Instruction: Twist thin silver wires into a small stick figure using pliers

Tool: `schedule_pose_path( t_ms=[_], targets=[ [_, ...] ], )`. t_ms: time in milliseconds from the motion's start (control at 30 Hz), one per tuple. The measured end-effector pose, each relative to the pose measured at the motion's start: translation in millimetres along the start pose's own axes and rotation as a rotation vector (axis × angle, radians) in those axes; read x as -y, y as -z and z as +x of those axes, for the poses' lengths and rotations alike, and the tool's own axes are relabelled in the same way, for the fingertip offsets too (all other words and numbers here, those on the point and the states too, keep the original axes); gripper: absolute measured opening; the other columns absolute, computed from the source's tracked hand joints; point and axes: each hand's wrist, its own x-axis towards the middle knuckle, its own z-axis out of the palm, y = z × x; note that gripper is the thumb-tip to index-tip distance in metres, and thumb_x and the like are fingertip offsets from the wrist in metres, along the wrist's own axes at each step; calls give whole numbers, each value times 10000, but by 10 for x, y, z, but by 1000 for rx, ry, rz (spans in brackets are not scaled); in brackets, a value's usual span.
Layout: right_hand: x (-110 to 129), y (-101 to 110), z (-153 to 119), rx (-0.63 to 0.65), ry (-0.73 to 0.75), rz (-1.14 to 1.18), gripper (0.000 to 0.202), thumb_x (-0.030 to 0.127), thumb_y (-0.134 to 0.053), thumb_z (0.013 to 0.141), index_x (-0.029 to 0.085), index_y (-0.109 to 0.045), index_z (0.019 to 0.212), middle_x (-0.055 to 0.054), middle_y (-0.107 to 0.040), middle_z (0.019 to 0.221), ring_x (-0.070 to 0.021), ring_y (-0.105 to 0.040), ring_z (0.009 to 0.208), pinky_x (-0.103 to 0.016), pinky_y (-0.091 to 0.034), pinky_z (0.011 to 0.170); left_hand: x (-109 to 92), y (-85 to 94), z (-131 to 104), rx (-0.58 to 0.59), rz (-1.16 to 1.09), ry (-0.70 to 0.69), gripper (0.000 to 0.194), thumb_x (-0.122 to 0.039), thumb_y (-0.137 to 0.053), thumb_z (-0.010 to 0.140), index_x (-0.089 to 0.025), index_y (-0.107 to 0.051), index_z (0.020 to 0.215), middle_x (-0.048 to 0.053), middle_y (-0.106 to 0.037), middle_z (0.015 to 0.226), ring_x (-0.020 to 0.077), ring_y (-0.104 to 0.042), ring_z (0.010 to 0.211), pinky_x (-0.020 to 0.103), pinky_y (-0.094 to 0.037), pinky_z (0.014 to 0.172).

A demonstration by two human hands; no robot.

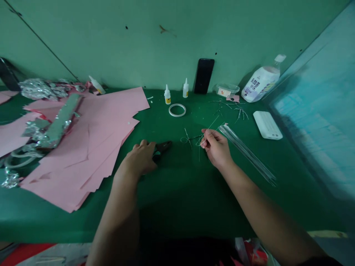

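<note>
Nearest the camera, two forearms (255,199) slant in from the bottom edge over the green table (183,210). At the fingertips of the right hand (206,138) is a thin wire (212,124), pinched between thumb and fingers, its long axis slanting up and to the right. Just left of those fingertips lies a twisted wire piece (189,139), running roughly sideways with a small loop at its left end; whether it joins the pinched strand is too fine to tell. It sits between the two hands, clearly nearer the right. Farther left, the left hand (141,157) curls over the handles of the pliers (165,145), though I cannot tell how firmly it grips; their nose points right, toward the twisted piece but apart from it. Right of the right hand, a wire bundle (245,152) runs diagonally toward the near right, while pink sheets (94,144) spread beyond the left hand.
</note>
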Motion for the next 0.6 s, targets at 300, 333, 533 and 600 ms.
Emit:
schedule_pose_path(
  t_ms=[300, 333, 533, 600],
  targets=[
    [133, -3, 13, -48, 139, -29, 167, 375, -696, 848, 219, -666, 793, 26, -560, 670, -94, -480, 540, -287, -388, 527, -58, 8, 113, -157, -639, -151, 327, -142, -743, 593, -182, -723, 917, 58, -665, 737, 188, -558, 603, 279, -381, 548],
    [164, -33, 18, -51, 153, -22, 165, 373, -691, 853, 222, -665, 792, 21, -568, 688, -93, -480, 545, -288, -394, 531, -94, -12, 127, -148, -816, -171, 267, -164, -755, 625, -170, -724, 890, 58, -677, 742, 175, -567, 597, 273, -399, 547],
    [494, -376, 156, 17, 215, 53, 164, 360, -711, 841, 230, -669, 751, 3, -609, 830, -78, -476, 552, -286, -410, 519, -337, -189, 164, 143, -1717, -83, 399, -389, -800, 747, -137, -692, 1036, 96, -744, 890, 147, -664, 696, 186, -472, 497],
    [618, -500, 231, 47, 227, 101, 172, 368, -737, 818, 223, -683, 742, 4, -602, 844, -69, -475, 545, -279, -408, 508, -366, -237, 150, 290, -1798, -135, 477, -400, -848, 693, -137, -681, 1054, 92, -746, 880, 114, -638, 611, 134, -339, 354]
  ],
)
